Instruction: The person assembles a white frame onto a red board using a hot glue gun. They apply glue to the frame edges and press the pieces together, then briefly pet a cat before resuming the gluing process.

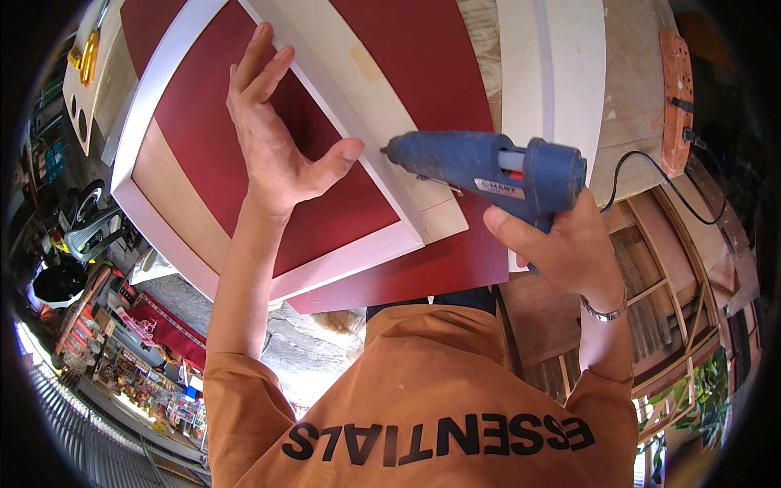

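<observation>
Found at ten o'clock: white frame (350,260) on red panel (460,262), with left hand (275,159) spread above. Noted at two o'clock: blue glue gun (476,163), nozzle (394,152) aimed toward frame — gripped, at three, in right hand (573,252).

From the head, a wide fisheye camera is looking steeply down over the fingers (271,71), facing the panel (195,122) beneath them, sitting fairly near, and also catching the shirt (423,366) behind them.

Black capitals (443,440) cross the brown shirt (455,366); the glue gun (460,156) bears a printed label (499,189).
</observation>
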`<action>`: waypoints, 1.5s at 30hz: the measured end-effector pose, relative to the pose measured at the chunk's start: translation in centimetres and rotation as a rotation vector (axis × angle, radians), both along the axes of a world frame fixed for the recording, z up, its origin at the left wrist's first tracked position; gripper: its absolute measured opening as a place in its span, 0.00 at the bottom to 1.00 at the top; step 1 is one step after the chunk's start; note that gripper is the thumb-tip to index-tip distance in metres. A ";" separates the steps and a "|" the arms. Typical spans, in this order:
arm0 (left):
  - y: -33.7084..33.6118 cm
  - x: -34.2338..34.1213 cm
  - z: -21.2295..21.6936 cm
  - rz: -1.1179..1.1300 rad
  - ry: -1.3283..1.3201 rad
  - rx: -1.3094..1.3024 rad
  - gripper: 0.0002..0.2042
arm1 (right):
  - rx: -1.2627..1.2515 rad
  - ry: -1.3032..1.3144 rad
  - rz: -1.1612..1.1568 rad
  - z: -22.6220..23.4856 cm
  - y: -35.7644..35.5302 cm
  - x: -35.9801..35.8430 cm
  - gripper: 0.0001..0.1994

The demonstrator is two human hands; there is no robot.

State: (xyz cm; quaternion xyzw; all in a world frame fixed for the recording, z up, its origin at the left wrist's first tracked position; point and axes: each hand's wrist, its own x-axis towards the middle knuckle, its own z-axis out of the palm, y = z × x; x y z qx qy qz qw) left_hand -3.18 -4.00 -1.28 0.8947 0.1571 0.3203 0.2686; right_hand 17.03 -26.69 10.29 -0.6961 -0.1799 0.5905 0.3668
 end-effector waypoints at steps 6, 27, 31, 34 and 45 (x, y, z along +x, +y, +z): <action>0.1 0.0 -0.3 0.010 -0.041 0.006 0.47 | 0.029 -0.023 0.061 -0.8 2.5 0.7 0.12; -1.3 -0.5 1.1 -0.028 0.068 0.034 0.52 | -0.055 0.017 0.006 -0.2 -1.5 -0.2 0.13; -2.2 -0.7 0.4 -0.010 0.082 0.017 0.53 | 0.017 0.019 -0.006 -0.5 -0.3 0.0 0.13; -2.2 -0.7 0.3 0.005 0.081 0.011 0.54 | 0.062 -0.042 0.026 -0.7 0.7 0.2 0.13; -2.2 -1.0 0.8 -0.033 0.129 -0.050 0.54 | -0.049 -0.010 0.023 0.4 -0.9 -0.2 0.15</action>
